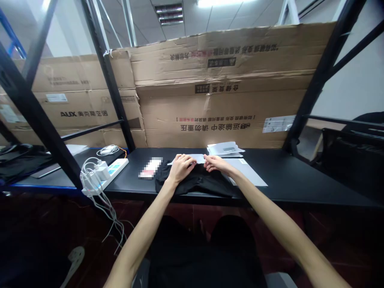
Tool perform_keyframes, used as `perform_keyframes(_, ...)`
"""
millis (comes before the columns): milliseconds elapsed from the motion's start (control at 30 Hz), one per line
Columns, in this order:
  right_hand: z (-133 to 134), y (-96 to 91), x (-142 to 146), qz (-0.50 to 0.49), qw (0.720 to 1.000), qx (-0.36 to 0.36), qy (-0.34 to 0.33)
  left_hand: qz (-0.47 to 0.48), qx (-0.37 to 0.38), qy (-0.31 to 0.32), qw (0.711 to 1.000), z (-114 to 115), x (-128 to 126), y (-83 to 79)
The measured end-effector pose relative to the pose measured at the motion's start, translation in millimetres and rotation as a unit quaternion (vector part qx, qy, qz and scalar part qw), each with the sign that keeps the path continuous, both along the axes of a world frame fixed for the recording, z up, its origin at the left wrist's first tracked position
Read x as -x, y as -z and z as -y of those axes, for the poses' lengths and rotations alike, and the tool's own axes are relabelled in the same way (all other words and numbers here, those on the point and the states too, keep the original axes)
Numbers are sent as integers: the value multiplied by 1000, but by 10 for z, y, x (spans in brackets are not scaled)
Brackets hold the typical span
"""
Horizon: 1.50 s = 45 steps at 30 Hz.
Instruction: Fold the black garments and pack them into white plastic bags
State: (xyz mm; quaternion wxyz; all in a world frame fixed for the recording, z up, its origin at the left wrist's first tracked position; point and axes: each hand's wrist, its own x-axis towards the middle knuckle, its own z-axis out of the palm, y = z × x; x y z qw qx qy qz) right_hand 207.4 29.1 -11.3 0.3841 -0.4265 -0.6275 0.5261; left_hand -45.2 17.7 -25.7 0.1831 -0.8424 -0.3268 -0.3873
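Observation:
My left hand (181, 166) and my right hand (215, 163) are both over a black piece of cloth (195, 182) lying on the black table (300, 176). Between them they pinch a thin white sheet or clear bag (196, 158) at the cloth's far edge. Fingers of both hands are curled closed on that sheet. The left hand also rests on the cloth.
A white power strip with plugged chargers and cables (103, 173) sits left. A blurred small item (150, 167) lies beside the cloth. A stack of white packets (225, 149) and a flat sheet (249, 171) lie right. Cardboard boxes (216, 100) wall the back; black frame posts (111, 80) stand around.

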Motion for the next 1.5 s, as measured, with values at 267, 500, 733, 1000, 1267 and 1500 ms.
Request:
perform_keyframes(267,87,-66,-41,14,976,-207,-70,78,17,-3,997,12,42,-1)
perform_keyframes(500,121,-35,45,99,937,-335,5,79,20,57,995,8,29,17)
perform_keyframes(733,155,14,114,112,910,-400,4,63,35,101,992,11,26,21)
perform_keyframes(1000,149,-8,123,139,910,-390,36,69,33,60,995,22,9,-24)
perform_keyframes(1267,172,-87,79,148,886,-429,95,114,17,23,993,37,60,-62)
perform_keyframes(1500,110,-105,-32,106,888,-406,189,170,25,-27,985,8,147,-73)
